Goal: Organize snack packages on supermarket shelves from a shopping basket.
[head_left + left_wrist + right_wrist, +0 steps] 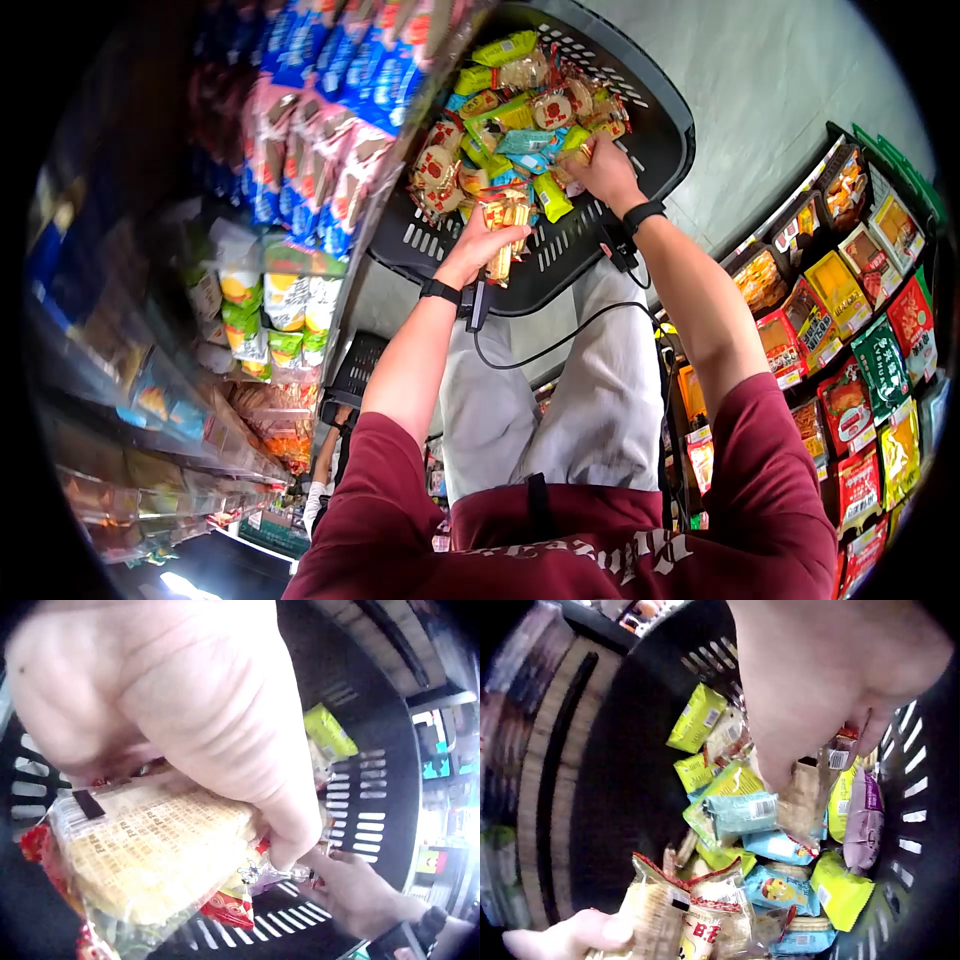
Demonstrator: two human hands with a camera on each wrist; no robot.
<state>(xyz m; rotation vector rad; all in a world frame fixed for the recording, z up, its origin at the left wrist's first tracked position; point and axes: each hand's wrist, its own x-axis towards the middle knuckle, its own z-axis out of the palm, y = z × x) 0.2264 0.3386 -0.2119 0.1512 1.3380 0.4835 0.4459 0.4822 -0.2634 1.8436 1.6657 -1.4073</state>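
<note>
The left hand (478, 247) grips clear-wrapped snack packs (505, 228) with red edges over the near side of a black basket (600, 262); in the left wrist view a pale yellow wrapped pack (157, 840) lies under the palm. In the right wrist view its thumb lies on the packs (656, 911). The right hand (606, 172) reaches into the basket's right side, its fingers pinching a clear-wrapped biscuit pack (802, 795). Around it lie green packets (841, 891), blue packets (782, 889) and a purple one (863, 817).
Shelves with blue and pink bags (310, 150) stand on the left. Racks of red, yellow and green packages (850, 400) line the right. A grey floor (800, 80) shows beyond the basket. A cable (560, 340) hangs between the wrists. Another person's arm (325, 455) shows at lower left.
</note>
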